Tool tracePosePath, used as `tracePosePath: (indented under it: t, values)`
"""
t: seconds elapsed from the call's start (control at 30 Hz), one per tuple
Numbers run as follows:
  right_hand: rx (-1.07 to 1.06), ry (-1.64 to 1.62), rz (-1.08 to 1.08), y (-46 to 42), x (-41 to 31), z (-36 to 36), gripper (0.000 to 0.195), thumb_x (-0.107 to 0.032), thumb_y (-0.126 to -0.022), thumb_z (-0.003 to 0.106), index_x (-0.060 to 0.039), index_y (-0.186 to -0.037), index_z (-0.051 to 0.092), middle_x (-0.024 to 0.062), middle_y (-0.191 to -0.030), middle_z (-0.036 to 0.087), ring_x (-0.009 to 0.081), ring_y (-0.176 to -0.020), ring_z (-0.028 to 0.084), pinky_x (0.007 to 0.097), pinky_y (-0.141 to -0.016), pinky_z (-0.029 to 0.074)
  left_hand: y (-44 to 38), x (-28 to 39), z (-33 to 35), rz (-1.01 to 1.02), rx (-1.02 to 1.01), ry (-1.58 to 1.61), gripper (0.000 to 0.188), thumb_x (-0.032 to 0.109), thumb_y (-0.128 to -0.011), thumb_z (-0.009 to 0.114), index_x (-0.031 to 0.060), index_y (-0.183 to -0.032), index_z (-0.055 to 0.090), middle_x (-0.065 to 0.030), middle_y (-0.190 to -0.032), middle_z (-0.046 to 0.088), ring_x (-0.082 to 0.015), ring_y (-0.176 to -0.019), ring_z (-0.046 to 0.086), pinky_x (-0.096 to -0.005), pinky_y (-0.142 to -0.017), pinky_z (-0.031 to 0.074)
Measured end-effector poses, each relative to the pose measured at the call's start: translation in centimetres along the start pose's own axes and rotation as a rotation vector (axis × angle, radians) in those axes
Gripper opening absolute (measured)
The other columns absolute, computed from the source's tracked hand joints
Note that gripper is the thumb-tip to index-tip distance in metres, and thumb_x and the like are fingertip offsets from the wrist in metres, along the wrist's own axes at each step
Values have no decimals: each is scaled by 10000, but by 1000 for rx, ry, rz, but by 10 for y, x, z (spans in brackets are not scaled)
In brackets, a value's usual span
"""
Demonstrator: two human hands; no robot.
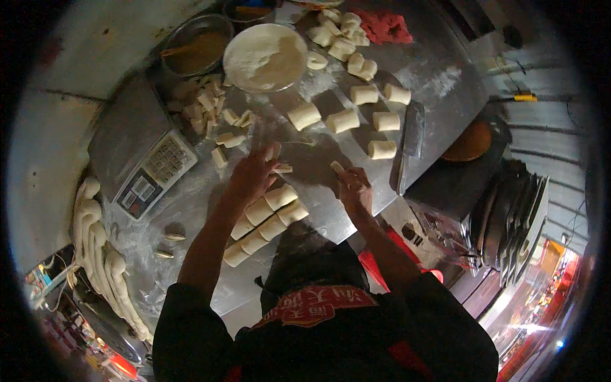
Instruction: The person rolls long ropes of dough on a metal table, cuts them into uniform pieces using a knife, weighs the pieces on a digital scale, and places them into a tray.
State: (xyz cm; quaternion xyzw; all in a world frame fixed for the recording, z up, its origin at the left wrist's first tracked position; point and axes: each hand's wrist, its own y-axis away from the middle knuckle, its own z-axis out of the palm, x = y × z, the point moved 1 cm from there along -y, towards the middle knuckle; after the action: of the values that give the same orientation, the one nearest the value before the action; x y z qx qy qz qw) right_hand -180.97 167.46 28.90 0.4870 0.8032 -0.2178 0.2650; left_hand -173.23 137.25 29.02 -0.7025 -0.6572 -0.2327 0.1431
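Observation:
My left hand (253, 174) is over the steel worktable (200, 191), a small dough strip (285, 168) at its fingertips. Below that hand, cut dough blocks (272, 228) lie side by side in two rows, the far ends partly hidden by my forearm. My right hand (355, 187), nearer the table's front edge, pinches another small dough piece (337, 167) between thumb and fingers. Separate dough cylinders (342, 121) stand spaced out beyond my hands. Thin dough offcuts (210, 102) are heaped to the far left, with a few loose pieces (230, 139) nearer my left hand.
A bowl of flour (265, 57) stands at the back beside a metal bowl (198, 45) with brown contents. A cleaver (410, 138) lies by the right edge. A digital scale (155, 174) and long dough ropes (98, 243) are at left; stacked trays (510, 219) stand at right.

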Motion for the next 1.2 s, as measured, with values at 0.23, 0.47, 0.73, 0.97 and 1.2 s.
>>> tracePosePath:
  t: [0.23, 0.47, 0.73, 0.97, 1.2]
  values:
    - [-134, -230, -64, -70, -85, 51, 122, -23, -890, 740, -35, -1008, 714, 134, -1044, 673, 240, -878, 703, 358, -711, 584, 13, -24, 9, -160, 97, 421, 321, 14, -954, 621, 63, -1271, 608, -220, -1485, 468, -393, -1276, 569, -466, -1046, 525]
    - [-348, -293, -138, -132, -164, 95, 472, -294, -904, 792, -63, -1293, 656, 152, -1243, 614, 257, -1049, 665, 398, -856, 573, 56, -35, -32, -448, 911, 629, 445, -14, -920, 656, 84, -1353, 622, -169, -1438, 552, -380, -1299, 563, -429, -995, 541]
    - [-408, 370, -447, -78, -146, 132, 593, -362, -765, 881, -103, -1252, 662, 146, -1226, 619, 350, -1174, 600, 451, -951, 541, 341, -32, -18, -1395, 999, 103, 574, 59, -917, 754, 104, -1452, 550, -169, -1397, 478, -343, -1226, 525, -452, -974, 500]
    - [-658, -211, -728, -9, -254, 188, 354, -191, -892, 768, -79, -1214, 675, 184, -1074, 653, 380, -1019, 657, 469, -819, 569, 392, -61, 23, -1252, 810, 69, 733, 239, -817, 865, 134, -1464, 537, -229, -1360, 452, -433, -1259, 494, -499, -1031, 459]
    - [-949, -121, -718, 90, -345, 301, 382, -97, -846, 737, -68, -1214, 639, 184, -1149, 605, 402, -1020, 636, 491, -818, 539, 396, -79, 3, -1029, 769, 226, 207, 36, -926, 608, -3, -1128, 628, -237, -1109, 576, -460, -1035, 577, -517, -872, 505]
